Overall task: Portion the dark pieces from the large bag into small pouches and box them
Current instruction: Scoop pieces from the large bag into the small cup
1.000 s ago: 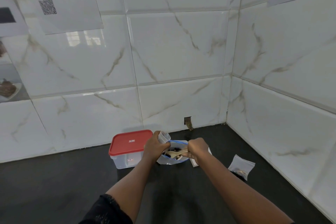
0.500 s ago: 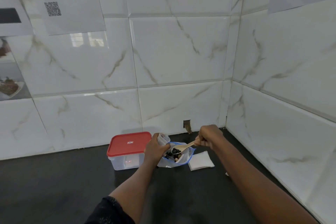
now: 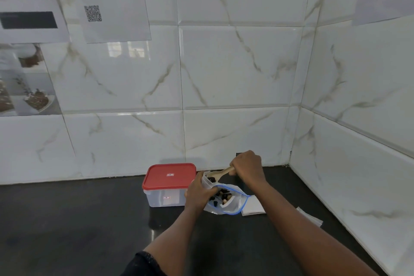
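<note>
Dark pieces (image 3: 211, 179) ride the spoon (image 3: 224, 172) at the pouch (image 3: 206, 183) mouth, 12 o'clock of the large bag (image 3: 234, 206); right hand (image 3: 247, 167) clamped on the spoon, left hand (image 3: 198, 192) gripping the pouch, whose floppy mouth could fold and spill pieces.

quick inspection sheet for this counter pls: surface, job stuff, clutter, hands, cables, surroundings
surface: dark countertop, glossy
job's things: large bag open, dark pieces inside; small pouch held above it; wooden spoon loaded, at the pouch mouth; red-lidded box closed; flat pouches lie right of the bag
clutter: nothing seen
hands: left hand grips the small pouch; right hand grips the spoon handle
cables: nothing seen
surroundings: tiled walls meet in a corner; papers, one with a QR code, on the wall
</note>
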A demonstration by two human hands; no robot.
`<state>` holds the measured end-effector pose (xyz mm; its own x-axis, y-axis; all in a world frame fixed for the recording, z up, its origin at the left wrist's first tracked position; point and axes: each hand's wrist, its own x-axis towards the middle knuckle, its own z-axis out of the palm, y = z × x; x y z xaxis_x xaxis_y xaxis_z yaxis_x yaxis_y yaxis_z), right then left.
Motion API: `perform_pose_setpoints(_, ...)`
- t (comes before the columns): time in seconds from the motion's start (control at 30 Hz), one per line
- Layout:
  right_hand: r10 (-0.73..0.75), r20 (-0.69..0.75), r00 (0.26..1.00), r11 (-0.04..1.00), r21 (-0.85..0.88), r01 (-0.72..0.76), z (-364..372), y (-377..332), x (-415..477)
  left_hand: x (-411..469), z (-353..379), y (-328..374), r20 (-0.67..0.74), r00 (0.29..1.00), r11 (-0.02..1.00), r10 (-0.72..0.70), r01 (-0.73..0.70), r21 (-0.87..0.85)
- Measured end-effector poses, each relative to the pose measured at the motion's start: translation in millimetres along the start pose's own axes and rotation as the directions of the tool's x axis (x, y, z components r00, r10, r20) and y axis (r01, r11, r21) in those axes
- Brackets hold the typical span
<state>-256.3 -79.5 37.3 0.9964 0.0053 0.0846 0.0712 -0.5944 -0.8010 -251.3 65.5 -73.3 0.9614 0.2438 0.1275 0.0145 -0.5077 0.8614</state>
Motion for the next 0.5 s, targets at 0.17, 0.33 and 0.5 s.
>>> perform_pose_setpoints(0.17,-0.153,0.02,0.988,0.974,-0.163,0.155,10.6,0.9,-2.9,-6.0,-0.5,-0.8,-0.027,1.0,1.0,-0.007,0.007,-0.007)
perform_pose_setpoints(0.33,-0.266,0.027,0.963,0.937,-0.227,0.266,6.4,-2.1,-11.5,-6.8,0.1,-1.1,-0.029,0.999,1.0,-0.018,0.018,0.003)
perform_pose_setpoints(0.5,-0.321,0.046,0.946,0.916,-0.238,0.323,1.7,-2.5,-18.6,-6.3,2.7,-3.0,-0.007,1.0,1.0,-0.005,0.005,-0.001)
